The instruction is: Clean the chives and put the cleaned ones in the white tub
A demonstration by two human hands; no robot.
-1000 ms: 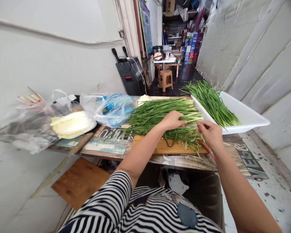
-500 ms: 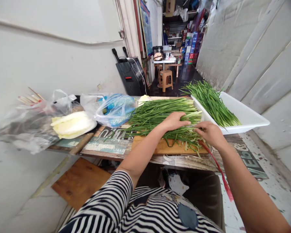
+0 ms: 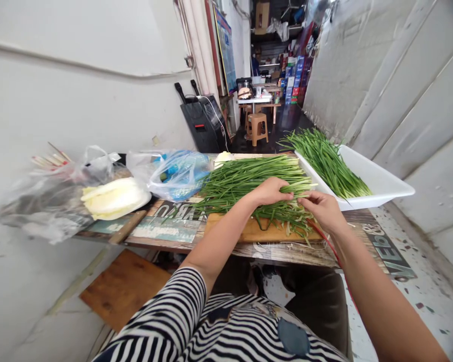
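A thick pile of garlic chives [image 3: 237,176] lies across a wooden cutting board [image 3: 249,232], pale stem ends to the right. My left hand [image 3: 272,192] is closed around a few stalks at the near side of the pile. Close by on the right, my right hand [image 3: 323,207] pinches at the stem ends with thumb and forefinger. Whatever sits between those fingertips is too small to make out clearly. Loose trimmed bits gather on the board below the hands. A red string [image 3: 327,242] trails from the board under my right forearm.
More chives [image 3: 326,161] fill the left part of a white tray [image 3: 394,187] at right. Leftward on the table [image 3: 173,232] are a blue-and-clear plastic bag [image 3: 181,173], a cut Chinese cabbage [image 3: 115,198] and a wooden-handled knife [image 3: 128,227]. A black speaker [image 3: 206,123] stands behind.
My right hand has moved slightly left, closer to my left hand. The red string's lower end has slipped mostly behind my right forearm. My left hand stays on the chives.
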